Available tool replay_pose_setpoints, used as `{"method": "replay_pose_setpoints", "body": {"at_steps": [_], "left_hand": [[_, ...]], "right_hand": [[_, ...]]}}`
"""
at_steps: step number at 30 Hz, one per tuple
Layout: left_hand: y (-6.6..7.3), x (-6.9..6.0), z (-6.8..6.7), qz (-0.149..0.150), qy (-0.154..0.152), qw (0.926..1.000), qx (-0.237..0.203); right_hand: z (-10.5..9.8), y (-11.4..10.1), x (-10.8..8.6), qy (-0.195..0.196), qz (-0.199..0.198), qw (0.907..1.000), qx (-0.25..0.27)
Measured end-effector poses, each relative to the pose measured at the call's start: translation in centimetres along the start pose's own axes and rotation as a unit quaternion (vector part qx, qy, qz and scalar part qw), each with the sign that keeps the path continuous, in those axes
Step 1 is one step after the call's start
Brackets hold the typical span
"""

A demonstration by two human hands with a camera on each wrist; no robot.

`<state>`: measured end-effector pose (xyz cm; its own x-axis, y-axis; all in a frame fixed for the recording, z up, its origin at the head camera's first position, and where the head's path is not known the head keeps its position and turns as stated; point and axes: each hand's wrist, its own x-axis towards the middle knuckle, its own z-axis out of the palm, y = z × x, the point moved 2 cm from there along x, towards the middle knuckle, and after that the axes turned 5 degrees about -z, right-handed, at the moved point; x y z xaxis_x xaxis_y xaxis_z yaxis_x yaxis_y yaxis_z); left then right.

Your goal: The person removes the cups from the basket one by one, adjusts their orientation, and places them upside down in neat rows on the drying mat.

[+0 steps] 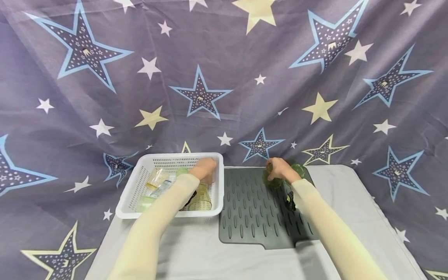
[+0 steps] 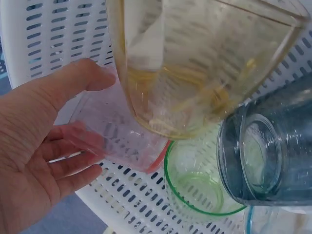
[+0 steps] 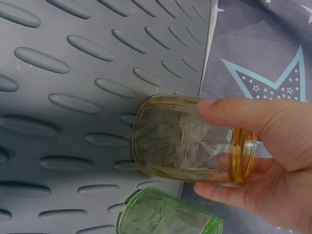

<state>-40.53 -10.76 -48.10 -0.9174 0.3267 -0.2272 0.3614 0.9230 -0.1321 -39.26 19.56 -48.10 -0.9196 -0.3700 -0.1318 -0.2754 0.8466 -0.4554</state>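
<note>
My left hand [image 1: 204,169] reaches into the back right of a white perforated basket [image 1: 126,194]. Its thumb and fingers hold a clear pink glass [image 2: 117,126] that lies tilted there. Beside it in the left wrist view are an amber glass [image 2: 170,97], a green-rimmed glass [image 2: 195,190] and a blue-grey glass [image 2: 273,151]. Over the grey drying mat [image 1: 245,198], my right hand [image 1: 279,170] grips a faceted amber glass [image 3: 185,141] by its sides near the base. That glass is upside down, its rim at the mat. A green glass [image 3: 163,214] stands inverted beside it.
More glasses lie in the basket, among them a yellowish one [image 1: 201,200] at the front right and a clear amber one [image 1: 157,177] at the left. A star-patterned cloth [image 1: 224,97] hangs behind the white-covered table [image 1: 196,249]. The basket adjoins the mat's left side.
</note>
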Motion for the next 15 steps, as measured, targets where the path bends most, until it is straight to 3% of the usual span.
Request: {"method": "replay_pose_setpoints", "body": {"at_steps": [6, 15], "left_hand": [[-1.3, -0.4, -0.2, -0.004, 0.018, 0.9992, -0.035], [-1.8, -1.1, -0.7, -0.021, 0.002, 0.9985, -0.050]], "right_hand": [[0.0, -0.4, 0.2, -0.003, 0.011, 0.9999, 0.009], [0.2, 0.1, 0.2, -0.007, 0.014, 0.9998, 0.007]]}}
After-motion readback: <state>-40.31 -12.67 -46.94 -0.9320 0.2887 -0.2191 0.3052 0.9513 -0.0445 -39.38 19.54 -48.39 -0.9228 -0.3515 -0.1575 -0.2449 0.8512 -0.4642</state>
